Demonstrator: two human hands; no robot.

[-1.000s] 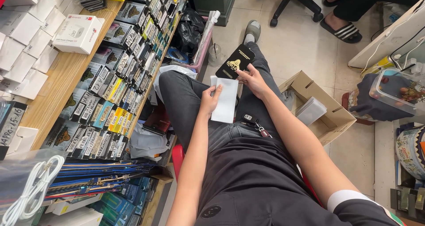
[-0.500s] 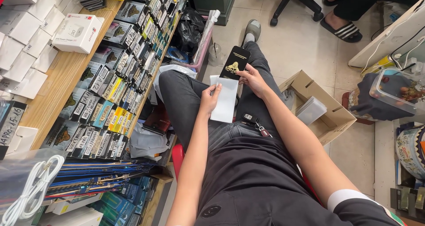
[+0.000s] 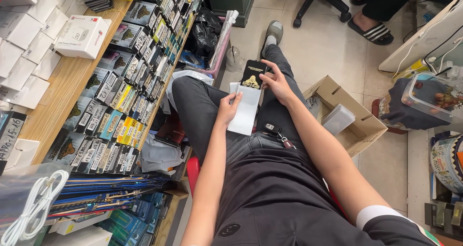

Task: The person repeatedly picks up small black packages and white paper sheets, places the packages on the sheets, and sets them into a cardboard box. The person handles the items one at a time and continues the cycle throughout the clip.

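- A wooden bench (image 3: pixel 62 89) runs down the left side, with white boxes (image 3: pixel 29 48) lying on top and rows of small packaged goods (image 3: pixel 120 106) hanging along its front edge.
- The person sits beside it in dark trousers (image 3: pixel 202 106), both legs stretched out over the tiled floor (image 3: pixel 318 48).
- An open cardboard box (image 3: pixel 359 125) stands on the floor just right of the right leg, with a clear plastic packet (image 3: pixel 337 118) inside.
- A white sleeve (image 3: pixel 246 108) lies flat over the lap, between the two hands.
- A black card with a gold picture (image 3: pixel 252 75) sits at the top end of the white sleeve, its lower end overlapping the sleeve.
- The left hand (image 3: pixel 226 108) grips the left edge of the white sleeve, fingers (image 3: pixel 235 99) closed on it.
- The right hand (image 3: pixel 276 82) holds the black card from the right, fingers closed round its edge.
- A car key (image 3: pixel 276 130) hangs at the waist, just below the sleeve.
- Another person's foot in a striped sandal (image 3: pixel 369 31) rests on the floor at the top, well apart from the hands.
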